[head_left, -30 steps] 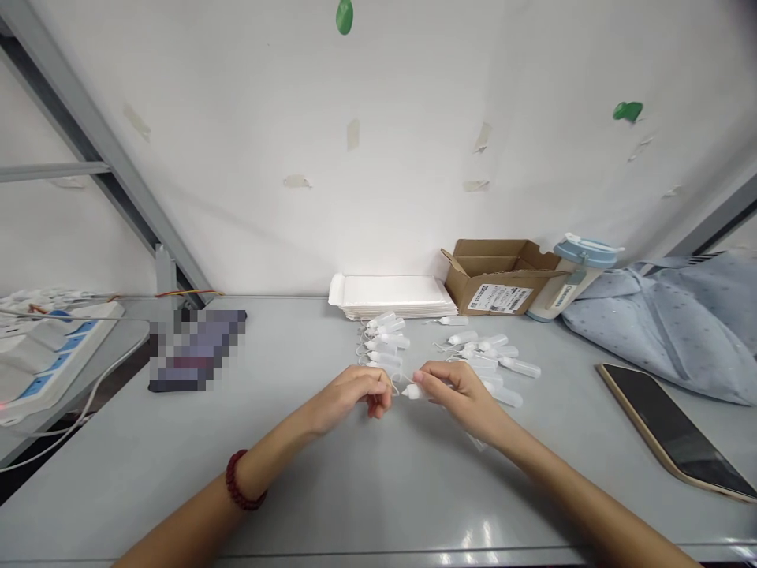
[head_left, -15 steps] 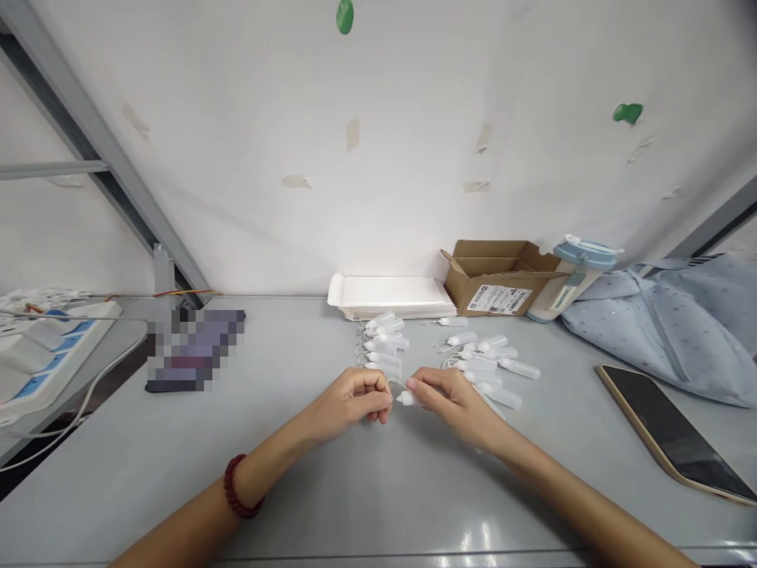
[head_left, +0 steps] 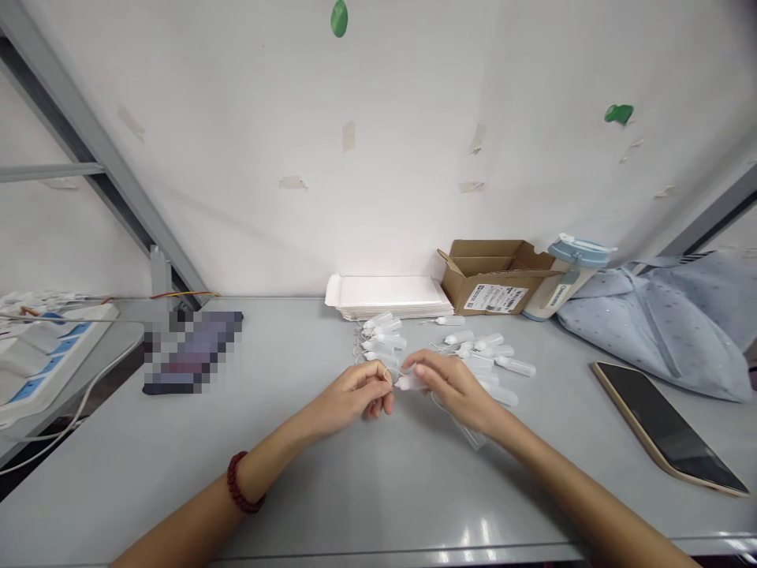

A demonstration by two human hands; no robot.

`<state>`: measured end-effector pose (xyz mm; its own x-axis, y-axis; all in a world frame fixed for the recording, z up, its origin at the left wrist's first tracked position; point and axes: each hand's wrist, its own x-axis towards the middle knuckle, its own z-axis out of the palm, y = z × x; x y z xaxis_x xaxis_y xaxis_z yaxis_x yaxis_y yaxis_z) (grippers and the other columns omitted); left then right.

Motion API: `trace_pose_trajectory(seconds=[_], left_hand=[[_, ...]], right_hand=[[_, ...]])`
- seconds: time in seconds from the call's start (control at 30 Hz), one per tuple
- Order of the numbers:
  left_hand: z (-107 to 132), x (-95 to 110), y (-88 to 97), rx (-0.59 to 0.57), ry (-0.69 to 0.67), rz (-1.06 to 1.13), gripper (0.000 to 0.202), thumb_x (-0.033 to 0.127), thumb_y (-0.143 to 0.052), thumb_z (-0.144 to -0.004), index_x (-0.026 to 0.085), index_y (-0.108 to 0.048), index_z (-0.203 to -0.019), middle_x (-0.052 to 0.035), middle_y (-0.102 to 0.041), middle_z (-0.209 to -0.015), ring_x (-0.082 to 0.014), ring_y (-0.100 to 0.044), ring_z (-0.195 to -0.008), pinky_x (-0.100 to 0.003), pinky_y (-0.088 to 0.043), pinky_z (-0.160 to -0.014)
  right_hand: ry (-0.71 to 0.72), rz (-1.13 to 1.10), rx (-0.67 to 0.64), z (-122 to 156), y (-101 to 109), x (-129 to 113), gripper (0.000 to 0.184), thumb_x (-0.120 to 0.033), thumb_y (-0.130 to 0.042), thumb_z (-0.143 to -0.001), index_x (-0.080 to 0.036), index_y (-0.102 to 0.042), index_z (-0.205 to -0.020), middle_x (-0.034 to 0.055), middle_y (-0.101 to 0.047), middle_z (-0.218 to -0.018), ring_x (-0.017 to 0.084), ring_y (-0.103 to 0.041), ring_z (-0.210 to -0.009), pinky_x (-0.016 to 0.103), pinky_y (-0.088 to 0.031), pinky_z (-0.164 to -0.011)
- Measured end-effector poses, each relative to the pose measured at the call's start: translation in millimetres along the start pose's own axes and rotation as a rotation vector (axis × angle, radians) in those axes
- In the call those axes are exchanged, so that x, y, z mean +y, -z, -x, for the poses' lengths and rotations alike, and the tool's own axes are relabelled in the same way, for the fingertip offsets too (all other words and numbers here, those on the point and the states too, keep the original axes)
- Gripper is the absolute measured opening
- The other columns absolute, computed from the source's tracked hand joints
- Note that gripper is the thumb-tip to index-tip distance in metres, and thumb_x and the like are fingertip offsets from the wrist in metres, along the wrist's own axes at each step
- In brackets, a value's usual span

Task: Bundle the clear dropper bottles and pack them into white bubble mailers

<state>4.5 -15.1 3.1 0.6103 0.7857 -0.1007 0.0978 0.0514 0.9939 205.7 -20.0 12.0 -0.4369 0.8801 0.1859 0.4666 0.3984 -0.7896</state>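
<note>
My right hand (head_left: pixel 458 388) grips a small translucent squeeze bottle (head_left: pixel 411 383) with a white tip, held level over the grey table (head_left: pixel 367 489). My left hand (head_left: pixel 355 397), with a red bead bracelet on its wrist, pinches the thin white string at the bottle's tip, fingers curled. Both hands meet at the table's middle. Behind them lie two groups of the same small bottles: a neat row (head_left: pixel 383 339) on the left and a looser heap (head_left: pixel 494 359) on the right.
A stack of white flat trays (head_left: pixel 390 296), an open cardboard box (head_left: pixel 494 276) and a blue-lidded cup (head_left: pixel 564 276) stand by the wall. A tablet (head_left: pixel 662 430) and pale blue cloth (head_left: pixel 656 323) lie right. A dark pixelated object (head_left: pixel 192 351) and power strips (head_left: pixel 41 355) lie left.
Both hands shifted slightly away from me toward the bottle groups, still joined at the bottle's tip. The view panned a little.
</note>
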Motion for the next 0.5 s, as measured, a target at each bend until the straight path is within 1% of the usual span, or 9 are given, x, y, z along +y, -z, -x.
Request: trace_pose_trajectory(seconds=[0.03,0.1,0.13,0.2,0.27,0.3,0.37,0.43,0.5], left_hand=[[-0.7,0.4,0.9,0.011,0.014,-0.015,0.017,0.03,-0.046,-0.084,0.017,-0.046,-0.073,0.0009,-0.056,-0.065,-0.0089,-0.046,-0.055,-0.024,-0.037,-0.056],[-1.8,1.3,4.4,0.057,0.054,-0.049,0.019,0.031,-0.049,-0.081,0.016,-0.049,-0.07,0.001,-0.056,-0.065,-0.0089,-0.046,-0.055,-0.023,-0.038,-0.056],[-2.3,1.6,6.9,0.095,0.075,-0.064,0.02,0.032,-0.051,-0.08,0.016,-0.049,-0.068,0.0011,-0.055,-0.064,-0.0088,-0.046,-0.055,-0.023,-0.038,-0.056],[-3.7,1.1,13.1,0.2,0.103,-0.088,0.022,0.034,-0.052,-0.079,0.015,-0.05,-0.067,0.0017,-0.054,-0.063,-0.0085,-0.045,-0.054,-0.022,-0.037,-0.054],[-5.9,-1.2,20.1,0.303,0.117,-0.108,0.023,0.035,-0.052,-0.078,0.015,-0.051,-0.067,0.0021,-0.053,-0.062,-0.008,-0.044,-0.053,-0.021,-0.036,-0.052],[-7.2,-2.8,23.5,0.345,0.127,-0.113,0.021,0.034,-0.053,-0.077,0.015,-0.052,-0.07,0.0022,-0.053,-0.062,-0.0079,-0.044,-0.053,-0.021,-0.036,-0.051],[-9.7,-6.5,29.1,0.41,0.153,-0.102,0.017,0.031,-0.052,-0.076,0.015,-0.055,-0.082,0.0024,-0.053,-0.063,-0.0081,-0.044,-0.052,-0.021,-0.035,-0.048],[-11.2,-9.4,32.3,0.46,0.169,-0.083,0.024,0.026,-0.051,-0.076,0.015,-0.055,-0.096,0.0023,-0.053,-0.064,-0.0085,-0.044,-0.052,-0.021,-0.036,-0.047],[-11.4,-10.7,33.0,0.492,0.159,-0.078,0.031,0.024,-0.05,-0.075,0.015,-0.052,-0.105,0.0021,-0.055,-0.066,-0.0086,-0.044,-0.052,-0.02,-0.036,-0.047]], right_hand=[[0.028,0.022,0.029,-1.6,5.7,4.0,0.039,-0.047,-0.028,-0.093,-0.019,-0.054,-0.1,-0.0007,-0.052,-0.069,0.013,-0.049,-0.064,0.025,-0.037,-0.061],[0.046,0.105,0.143,-5.6,18.9,15.4,0.042,-0.047,-0.023,-0.094,-0.019,-0.049,-0.11,0.0026,-0.056,-0.079,0.015,-0.052,-0.072,0.027,-0.041,-0.066],[0.038,0.171,0.199,-7.9,25.7,22.7,0.042,-0.047,-0.023,-0.094,-0.018,-0.048,-0.112,0.0041,-0.058,-0.083,0.016,-0.053,-0.074,0.028,-0.042,-0.067],[0.028,0.374,0.271,-13.2,38.2,39.2,0.039,-0.045,-0.028,-0.093,-0.018,-0.05,-0.112,0.0083,-0.059,-0.097,0.02,-0.055,-0.089,0.031,-0.043,-0.077],[0.019,0.611,0.264,-18.6,47.5,56.2,0.038,-0.04,-0.027,-0.094,-0.017,-0.054,-0.107,0.0115,-0.058,-0.106,0.023,-0.052,-0.101,0.035,-0.041,-0.086],[0.005,0.647,0.256,-21.0,50.6,63.8,0.039,-0.038,-0.026,-0.093,-0.016,-0.056,-0.106,0.013,-0.058,-0.107,0.024,-0.051,-0.103,0.038,-0.041,-0.087],[-0.024,0.692,0.237,-24.3,54.2,76.2,0.039,-0.035,-0.025,-0.093,-0.017,-0.058,-0.105,0.0136,-0.058,-0.112,0.027,-0.05,-0.108,0.043,-0.039,-0.088],[-0.052,0.72,0.219,-25.6,55.7,84.2,0.039,-0.033,-0.025,-0.093,-0.019,-0.059,-0.105,0.0131,-0.057,-0.118,0.029,-0.046,-0.114,0.047,-0.038,-0.089],[-0.075,0.746,0.2,-25.6,56.6,88.7,0.039,-0.033,-0.025,-0.093,-0.02,-0.059,-0.106,0.0121,-0.055,-0.122,0.03,-0.044,-0.118,0.05,-0.036,-0.09]])
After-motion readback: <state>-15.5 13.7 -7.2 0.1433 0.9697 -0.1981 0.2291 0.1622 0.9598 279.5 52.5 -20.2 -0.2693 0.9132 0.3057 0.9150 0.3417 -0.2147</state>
